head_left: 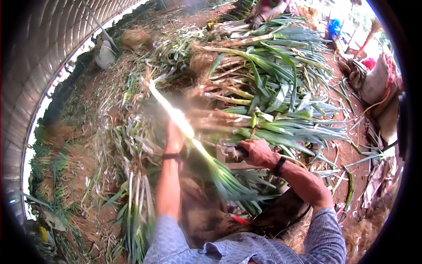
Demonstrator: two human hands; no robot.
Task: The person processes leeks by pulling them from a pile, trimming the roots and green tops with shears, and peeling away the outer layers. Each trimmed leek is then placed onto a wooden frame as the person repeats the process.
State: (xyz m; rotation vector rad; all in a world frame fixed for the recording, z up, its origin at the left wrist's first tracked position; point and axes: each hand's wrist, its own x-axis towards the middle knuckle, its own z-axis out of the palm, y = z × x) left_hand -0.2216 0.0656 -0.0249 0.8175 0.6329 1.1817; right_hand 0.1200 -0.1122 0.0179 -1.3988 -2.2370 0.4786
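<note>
A long green onion (204, 154) with a bright white stem lies slantwise in front of me, roots up at the left and green leaves down at the right. My left hand (174, 134) is closed on its stem; glare and blur hide most of the fingers. To the right, my right hand (258, 152) is wrapped round the dark handle of a tool (237, 152), whose metal end points left toward the onion. Just beyond the tool lies a thick pile of untrimmed green onions (272, 88), with brown roots to the left and leaves to the right.
Several cleaned green onions (137, 193) lie beside my left forearm. Peeled scraps (110, 110) cover the ground at left, below a curved wall (48, 48). Another person's gloved hand (257, 20) is at the far end of the pile. Sacks (378, 83) stand at right.
</note>
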